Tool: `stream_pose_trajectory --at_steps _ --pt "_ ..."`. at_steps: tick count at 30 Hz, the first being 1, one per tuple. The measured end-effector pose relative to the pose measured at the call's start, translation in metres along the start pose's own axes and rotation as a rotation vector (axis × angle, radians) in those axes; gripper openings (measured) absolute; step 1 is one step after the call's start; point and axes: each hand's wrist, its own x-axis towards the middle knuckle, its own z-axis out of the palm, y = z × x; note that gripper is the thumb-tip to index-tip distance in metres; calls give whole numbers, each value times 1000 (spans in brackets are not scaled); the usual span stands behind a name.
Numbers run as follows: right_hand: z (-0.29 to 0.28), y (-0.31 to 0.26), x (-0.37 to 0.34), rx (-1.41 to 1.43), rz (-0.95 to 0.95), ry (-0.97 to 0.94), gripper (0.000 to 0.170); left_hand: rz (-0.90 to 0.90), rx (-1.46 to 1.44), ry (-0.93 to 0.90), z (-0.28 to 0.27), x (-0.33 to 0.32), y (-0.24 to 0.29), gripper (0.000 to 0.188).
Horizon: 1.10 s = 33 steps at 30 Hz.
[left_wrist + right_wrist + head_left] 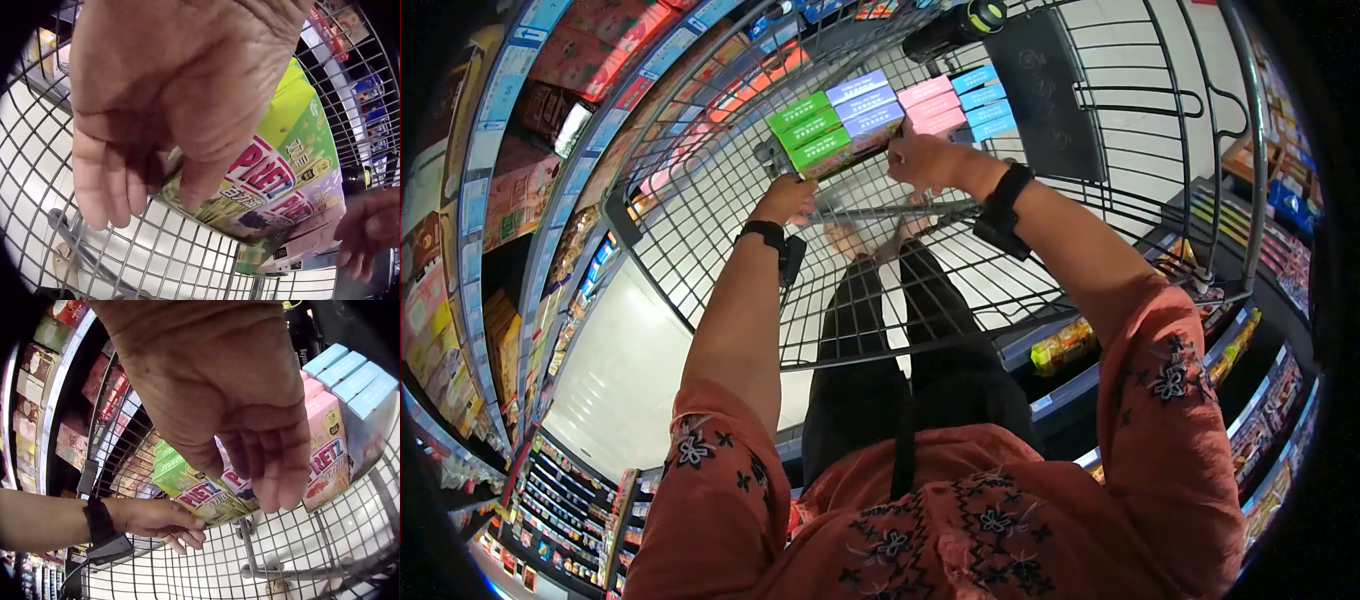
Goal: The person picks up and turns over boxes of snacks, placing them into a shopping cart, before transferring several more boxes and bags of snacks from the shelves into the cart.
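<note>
In a wire shopping cart [616, 218], snack boxes stand side by side in colour groups: green PRETZ boxes [812, 132], purple boxes [864, 102], pink boxes [931, 106] and light blue boxes [986, 104]. My left hand [786, 198] is at the near corner of the green boxes, its thumb by their printed face and its fingers loosely extended. Close in front of the purple and pink boxes is my right hand [927, 162], fingers loosely bent and pointing down in the right wrist view [212, 406]. Neither hand shows anything gripped.
A black bottle [940, 36] with a green-ringed top lies at the cart's far end, beside a dark flat panel [1045, 95]. Stocked shelves [530, 130] run along the left, and more shelves [1280, 420] stand at the right. The cart's wire wall surrounds the boxes.
</note>
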Motion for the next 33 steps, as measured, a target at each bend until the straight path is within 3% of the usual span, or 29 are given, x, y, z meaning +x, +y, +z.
stream_pose_trajectory --at_steps 7,11,15,18,24,27,30,33 --pt "12 6 3 121 110 -70 34 -68 -77 96 10 15 -15 43" --pt "21 12 6 187 131 -55 30 -65 -114 14 18 4 -10 49" --pt "23 11 4 219 133 -58 32 -98 -155 49 22 16 -17 50" --pt "25 14 9 249 93 -89 33 -108 -195 93 25 15 -16 35" --pt "26 17 22 286 175 -89 39 -201 -253 132 29 32 -15 34" --pt "30 30 35 249 -44 -97 46 -223 -272 189 33 28 -11 32" --pt "29 19 34 272 215 -21 38 -222 -277 222 30 25 -12 32" --pt "36 26 38 394 215 2 38 -194 -272 241 24 22 -13 34"
